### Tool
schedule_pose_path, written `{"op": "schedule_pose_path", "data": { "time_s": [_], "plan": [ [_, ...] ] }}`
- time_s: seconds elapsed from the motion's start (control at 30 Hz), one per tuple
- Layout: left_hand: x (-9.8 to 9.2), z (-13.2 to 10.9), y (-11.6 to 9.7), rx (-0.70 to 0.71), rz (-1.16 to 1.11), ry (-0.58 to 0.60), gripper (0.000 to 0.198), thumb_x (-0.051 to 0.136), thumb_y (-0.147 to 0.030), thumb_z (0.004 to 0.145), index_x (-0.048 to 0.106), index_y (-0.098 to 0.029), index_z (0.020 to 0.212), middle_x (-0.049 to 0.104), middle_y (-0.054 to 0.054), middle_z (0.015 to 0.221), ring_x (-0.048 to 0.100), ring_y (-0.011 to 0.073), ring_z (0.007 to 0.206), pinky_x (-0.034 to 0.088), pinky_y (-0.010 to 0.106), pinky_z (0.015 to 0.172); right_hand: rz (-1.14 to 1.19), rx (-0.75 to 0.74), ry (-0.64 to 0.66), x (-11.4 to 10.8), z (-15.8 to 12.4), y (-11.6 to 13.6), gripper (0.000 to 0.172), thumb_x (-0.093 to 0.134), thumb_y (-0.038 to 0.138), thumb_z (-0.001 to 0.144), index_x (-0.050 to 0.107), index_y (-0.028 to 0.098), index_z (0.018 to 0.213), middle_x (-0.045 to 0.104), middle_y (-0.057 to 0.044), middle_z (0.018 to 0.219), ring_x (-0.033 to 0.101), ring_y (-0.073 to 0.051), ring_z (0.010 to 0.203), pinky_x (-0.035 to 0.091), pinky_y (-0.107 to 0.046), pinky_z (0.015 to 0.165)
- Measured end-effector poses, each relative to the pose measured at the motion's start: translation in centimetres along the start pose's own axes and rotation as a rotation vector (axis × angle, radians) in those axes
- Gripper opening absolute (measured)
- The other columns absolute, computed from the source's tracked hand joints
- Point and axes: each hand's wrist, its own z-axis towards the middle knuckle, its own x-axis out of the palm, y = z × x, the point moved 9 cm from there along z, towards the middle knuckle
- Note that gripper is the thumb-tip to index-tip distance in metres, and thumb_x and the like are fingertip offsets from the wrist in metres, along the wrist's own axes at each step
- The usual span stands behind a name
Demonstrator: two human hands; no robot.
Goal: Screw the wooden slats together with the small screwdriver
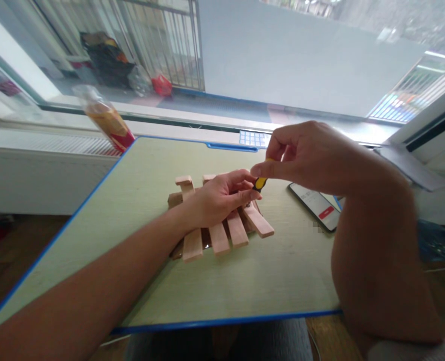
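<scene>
A frame of several light wooden slats (pixel 222 233) lies on the pale green table (pixel 140 200). My left hand (pixel 217 198) rests on top of the slats, fingers curled and pressing down on them. My right hand (pixel 305 155) hovers just above and to the right, pinching a small yellow-and-black screwdriver (pixel 260 183) by its handle. The tool points down toward the slats beside my left fingertips. Its tip is hidden behind my left hand.
A phone (pixel 316 205) lies face up on the table to the right of the slats. A bottle with a red label (pixel 107 120) stands at the table's far left corner. The table has a blue edge (pixel 222 321); a window sill runs behind it.
</scene>
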Motion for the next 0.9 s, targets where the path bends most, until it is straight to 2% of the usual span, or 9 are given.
{"op": "schedule_pose_path", "data": {
  "time_s": [0.1,0.17,0.33,0.5,0.67,0.9],
  "plan": [
    [-0.1,0.0,0.0,0.008,0.003,0.005,0.036,0.074,-0.046,0.095,0.068,-0.021,0.121,0.075,0.005,0.104,0.071,0.0170,0.089,0.053,0.029,0.075,0.111,-0.102,-0.004,-0.5,-0.4,0.7,0.033,0.079,0.049,0.083,0.077,0.022,0.102,0.074,-0.004,0.087,0.063,-0.017,0.071,0.047,-0.034,0.062],
    [-0.2,0.1,-0.1,0.020,-0.001,0.008,0.035,0.073,-0.045,0.095,0.069,-0.020,0.119,0.075,0.006,0.106,0.071,0.0174,0.092,0.054,0.029,0.077,0.137,-0.152,0.033,-0.3,-0.6,1.0,0.032,0.077,0.043,0.085,0.079,0.023,0.110,0.076,-0.004,0.090,0.066,-0.017,0.073,0.049,-0.033,0.063],
    [-0.3,0.2,-0.2,0.039,0.015,0.003,0.034,0.074,-0.046,0.095,0.072,-0.021,0.117,0.072,0.007,0.113,0.070,0.0191,0.100,0.054,0.030,0.083,0.106,-0.188,0.025,-0.2,-0.5,1.6,0.014,0.074,0.031,0.087,0.083,0.021,0.092,0.073,0.000,0.074,0.058,-0.013,0.061,0.046,-0.031,0.060],
    [-0.3,0.0,-0.4,0.014,0.036,0.007,0.036,0.074,-0.047,0.094,0.073,-0.021,0.119,0.073,0.008,0.119,0.070,0.0209,0.104,0.055,0.032,0.087,0.129,-0.133,0.030,0.1,-0.2,1.5,0.011,0.074,0.029,0.084,0.081,0.020,0.084,0.071,0.002,0.068,0.052,-0.011,0.058,0.039,-0.032,0.054],
    [0.0,-0.2,-0.5,0.009,0.028,0.023,0.044,0.077,-0.044,0.093,0.065,-0.021,0.129,0.075,0.008,0.115,0.070,0.0202,0.101,0.055,0.034,0.088,0.093,-0.044,0.049,0.3,-0.4,0.8,0.019,0.074,0.035,0.086,0.076,0.019,0.076,0.062,0.001,0.061,0.043,-0.010,0.055,0.033,-0.033,0.051],
    [-0.1,-0.2,-0.4,0.017,0.028,-0.008,0.040,0.076,-0.044,0.094,0.063,-0.021,0.125,0.074,0.004,0.101,0.068,0.0161,0.088,0.050,0.029,0.076,0.000,0.044,0.003,0.2,0.0,0.0,0.036,0.076,0.049,0.084,0.065,0.021,0.063,0.048,0.002,0.051,0.036,-0.010,0.051,0.027,-0.034,0.049]
  ]
}}
